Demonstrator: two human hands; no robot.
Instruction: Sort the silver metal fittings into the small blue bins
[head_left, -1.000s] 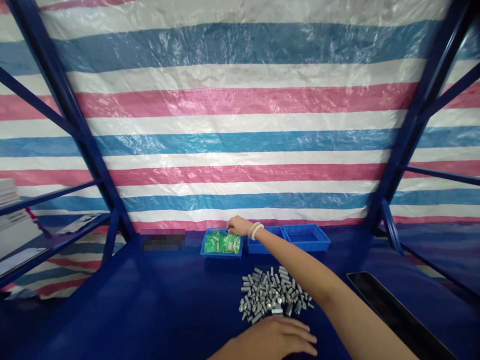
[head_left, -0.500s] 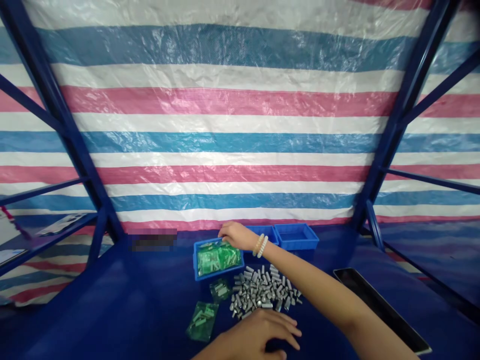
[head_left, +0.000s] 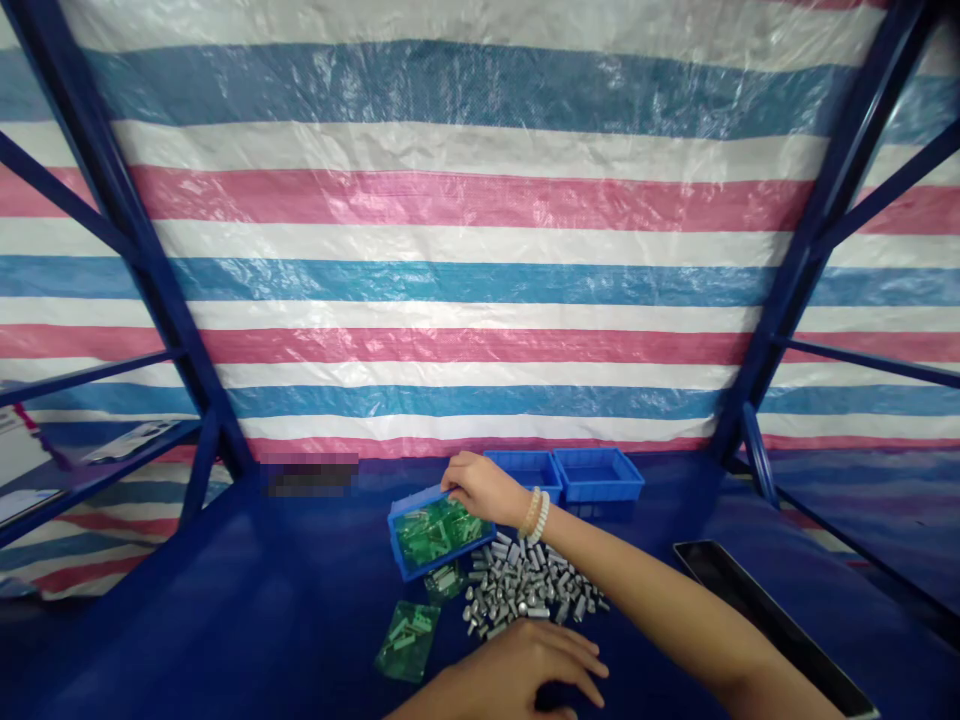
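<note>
Okay, main change: the blue plastic bin (head_left: pixel 411 568) at the far side of the table now sits tilted instead of flat, with its far rim raised, and it has come closer to the metal pile. The right hand (head_left: pixel 484 490) has hold of that rim, fingers curled over it, with beaded bracelets (head_left: pixel 536 516) on the wrist. Green plastic bags (head_left: pixel 436 530) fill the bin, their contents hard to make out through the film and glare. A loose green bag (head_left: pixel 403 640) and a smaller green bag (head_left: pixel 444 582) lie on the blue steel table (head_left: pixel 225 640), left of the grey metal cylinders (head_left: pixel 529 592). The left hand (head_left: pixel 517 665) is loosely open, fingers slightly spread, just near the cylinders, holding nothing visible, partly cut off by the lower frame edge. Two blue bins (head_left: pixel 598 475) sit far right of the tilted one, their insides unclear, and a black tray (head_left: pixel 772 630) lies near right, its end cut off
</note>
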